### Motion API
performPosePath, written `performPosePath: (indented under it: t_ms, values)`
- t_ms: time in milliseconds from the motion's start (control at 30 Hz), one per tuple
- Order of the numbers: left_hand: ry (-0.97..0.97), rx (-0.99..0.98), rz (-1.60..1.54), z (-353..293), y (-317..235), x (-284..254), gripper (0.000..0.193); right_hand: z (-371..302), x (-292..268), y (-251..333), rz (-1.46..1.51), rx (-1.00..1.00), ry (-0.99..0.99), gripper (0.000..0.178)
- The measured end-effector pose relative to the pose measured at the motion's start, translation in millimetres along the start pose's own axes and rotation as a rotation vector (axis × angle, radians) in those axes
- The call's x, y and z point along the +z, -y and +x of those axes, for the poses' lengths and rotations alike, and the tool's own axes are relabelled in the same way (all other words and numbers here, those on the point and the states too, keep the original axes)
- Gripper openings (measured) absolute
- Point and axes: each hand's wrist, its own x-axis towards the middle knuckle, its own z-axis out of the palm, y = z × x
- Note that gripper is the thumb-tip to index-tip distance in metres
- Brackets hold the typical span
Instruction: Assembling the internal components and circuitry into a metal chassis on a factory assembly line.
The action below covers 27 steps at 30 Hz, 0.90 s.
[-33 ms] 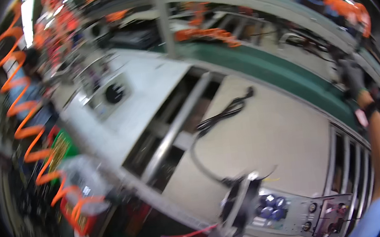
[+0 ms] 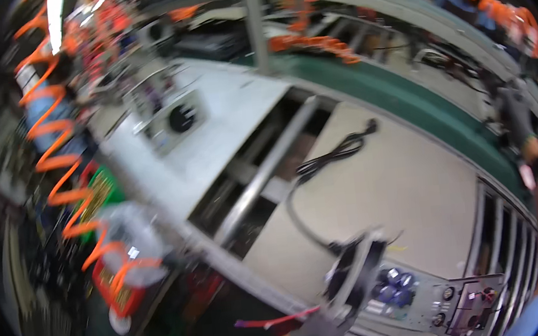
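My left hand (image 2: 322,330), in a grey glove, grips the lower end of a black part with a silvery edge (image 2: 357,270), held tilted at the board's near edge. From this part a black power cord (image 2: 330,156) runs across the beige board (image 2: 388,181) and ends in a tied bundle. Just right of the part lies an open metal chassis (image 2: 420,296) with several dark blue capacitors (image 2: 396,286). Far off to the right, my right hand (image 2: 515,109), also gloved, reaches to the shelf side among dark, blurred items; its fingers are not clear.
A metal roller (image 2: 269,168) crosses the gap between the board and a white worktop (image 2: 223,107) with a fixture on it. An orange coiled hose (image 2: 59,164) hangs at left above green (image 2: 110,188) and red bins (image 2: 114,286). A shelf post (image 2: 255,25) rises at the back.
The whole view has shifted, so the scene sits farther right in the picture. More of my left wrist shows. My left hand keeps its grip on the black part.
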Motion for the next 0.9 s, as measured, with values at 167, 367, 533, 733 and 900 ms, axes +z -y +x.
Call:
performPosePath:
  t_ms: [167, 367, 533, 733, 900]
  values:
    - [-0.299, 0.008, -0.185, 2, -7, -42, 0.028, -160, -68, 128, 0.104, -0.042, 0.216, 0.037]
    - [-0.573, -0.227, 0.142, -96, -6, -150, 0.011, -267, -116, 196, 0.231, 0.035, 0.424, 0.032]
    - [-0.764, -0.894, 0.742, -242, 31, -238, 0.029, -285, -148, 243, 0.376, 0.097, 0.463, 0.029]
    - [-0.254, -1.284, 0.959, -404, 87, -293, 0.057, -220, -166, 250, 0.678, 0.205, 0.417, 0.025]
    - [-0.327, -1.745, 0.882, -466, 141, -290, 0.095, -115, -116, 252, 1.08, 0.082, 0.182, 0.016]
